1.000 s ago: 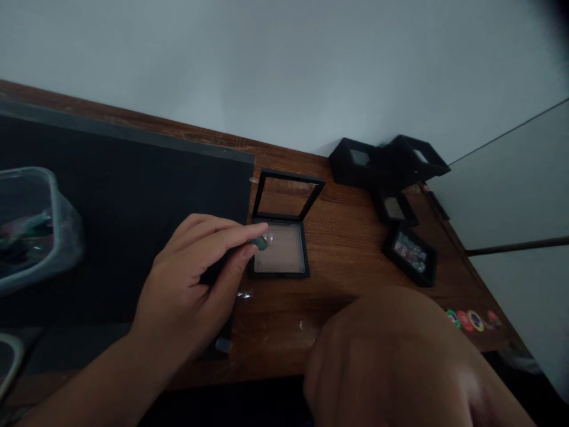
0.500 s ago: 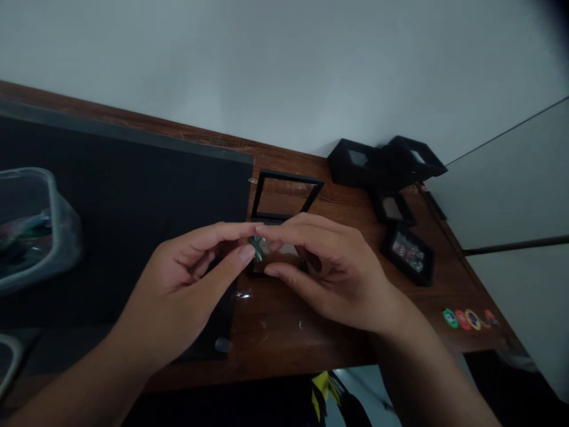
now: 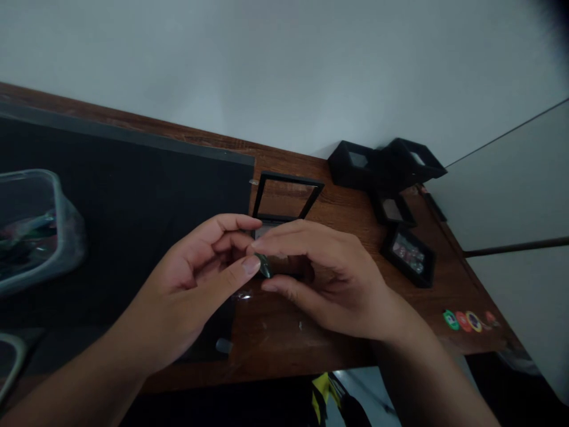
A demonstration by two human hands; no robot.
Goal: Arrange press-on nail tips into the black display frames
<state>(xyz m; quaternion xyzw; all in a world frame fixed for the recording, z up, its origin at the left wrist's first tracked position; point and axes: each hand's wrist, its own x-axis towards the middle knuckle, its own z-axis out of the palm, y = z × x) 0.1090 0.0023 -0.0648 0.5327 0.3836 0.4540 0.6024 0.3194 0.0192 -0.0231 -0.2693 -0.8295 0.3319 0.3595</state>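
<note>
Gripping a small, glossy dark-green disc [image 3: 265, 267] between curled left hand [image 3: 189, 287] and right hand [image 3: 340, 276], partly hiding an open black display case [image 3: 291, 178] just beyond both.

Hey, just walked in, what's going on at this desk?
Someone's left hand and right hand meet at a small dark green piece; which one grips it is unclear. Just beyond is a black case, lid raised. A clear tub sits leftward on a black mat.
</note>
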